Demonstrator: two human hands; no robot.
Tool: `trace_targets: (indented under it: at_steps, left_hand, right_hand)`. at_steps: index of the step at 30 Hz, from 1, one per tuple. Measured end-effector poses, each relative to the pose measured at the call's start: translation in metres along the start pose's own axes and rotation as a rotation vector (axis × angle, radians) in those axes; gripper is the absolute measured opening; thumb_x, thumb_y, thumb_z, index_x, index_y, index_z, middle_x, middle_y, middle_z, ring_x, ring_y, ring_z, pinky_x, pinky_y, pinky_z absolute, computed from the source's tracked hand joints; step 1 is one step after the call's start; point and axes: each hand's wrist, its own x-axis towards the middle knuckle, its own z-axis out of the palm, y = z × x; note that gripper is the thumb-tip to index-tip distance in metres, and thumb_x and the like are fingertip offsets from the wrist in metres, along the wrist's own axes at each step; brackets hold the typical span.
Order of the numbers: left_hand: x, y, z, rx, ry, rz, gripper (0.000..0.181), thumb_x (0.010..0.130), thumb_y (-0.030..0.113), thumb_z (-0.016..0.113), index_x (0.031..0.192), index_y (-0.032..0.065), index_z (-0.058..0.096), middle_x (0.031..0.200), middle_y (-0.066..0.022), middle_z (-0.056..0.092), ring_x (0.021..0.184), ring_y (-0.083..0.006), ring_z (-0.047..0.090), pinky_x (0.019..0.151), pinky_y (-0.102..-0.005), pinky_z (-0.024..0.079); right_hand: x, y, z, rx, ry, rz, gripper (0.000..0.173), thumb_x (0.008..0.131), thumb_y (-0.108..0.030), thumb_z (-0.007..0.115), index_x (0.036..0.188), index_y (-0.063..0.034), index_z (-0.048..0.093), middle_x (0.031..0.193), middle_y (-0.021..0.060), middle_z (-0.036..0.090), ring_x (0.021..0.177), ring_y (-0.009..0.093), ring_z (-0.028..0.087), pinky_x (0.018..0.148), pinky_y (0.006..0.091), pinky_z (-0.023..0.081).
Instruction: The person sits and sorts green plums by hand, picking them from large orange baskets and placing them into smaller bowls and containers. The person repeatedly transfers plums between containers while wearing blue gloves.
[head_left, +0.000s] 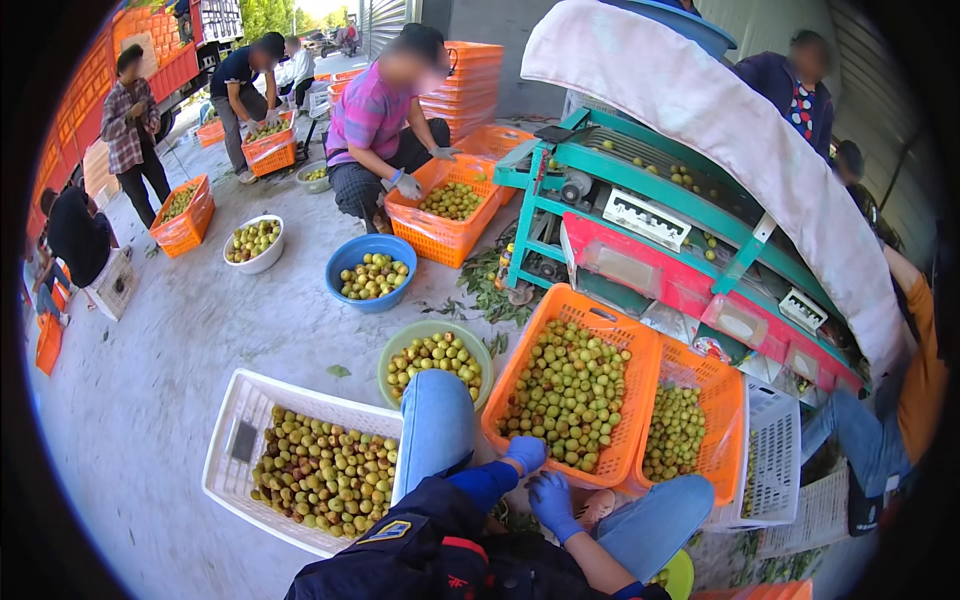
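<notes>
Both my hands wear blue gloves. My left hand (526, 454) is at the near edge of an orange plastic crate (491, 420) lined with clear film. Green and brown-blotched jujubes (574, 382) fill much of that crate. My right hand (553, 504) is just outside the same rim, above my shoe, with its fingers bent. Whether either hand holds a fruit cannot be made out. To the left, beside my knee, a white plastic crate (232, 435) holds browner jujubes (326, 472). A pale green basin (388, 352) of jujubes stands beyond my knee.
A green and red sorting machine (637, 255) under a white cloth (675, 82) stands ahead right. Beside my crate are another orange crate (694, 356) and a white crate (776, 427). A blue basin (352, 289) lies farther off. A gloved co-worker (367, 135) squats at an orange crate (442, 244).
</notes>
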Motion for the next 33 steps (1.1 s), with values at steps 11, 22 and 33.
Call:
trace_targets:
  at_steps: [11,22,33]
  left_hand:
    - [0.009,0.005,-0.010,-0.067,-0.059,0.024,0.032,0.085,0.033,0.047,0.078,0.0090,0.067,0.076,-0.0161,0.064,0.074,-0.0361,0.062,0.067,-0.0460,0.048]
    - [0.052,-0.006,-0.076,-0.026,0.301,0.254,0.013,0.074,0.008,0.059,0.086,0.0032,0.061,0.087,-0.0171,0.060,0.082,-0.0339,0.058,0.073,-0.0400,0.047]
    - [0.145,-0.126,-0.119,-0.247,-0.067,-0.511,0.049,0.077,0.037,0.064,0.100,-0.0059,0.060,0.088,-0.0199,0.066,0.085,-0.0324,0.063,0.076,-0.0389,0.049]
  right_hand:
    - [0.028,-0.021,-0.078,0.558,0.258,0.284,0.022,0.082,-0.008,0.057,0.103,-0.0060,0.062,0.106,0.0122,0.060,0.100,0.031,0.055,0.089,0.0390,0.043]
    - [-0.056,0.063,-0.405,-0.036,1.389,0.479,0.041,0.089,-0.013,0.045,0.126,0.0030,0.045,0.127,0.0142,0.049,0.119,0.019,0.045,0.101,0.0312,0.033]
    - [-0.105,0.150,-0.346,-0.041,1.111,0.647,0.038,0.084,0.000,0.050,0.122,-0.0021,0.050,0.124,0.0114,0.049,0.106,0.020,0.052,0.088,0.0312,0.043]
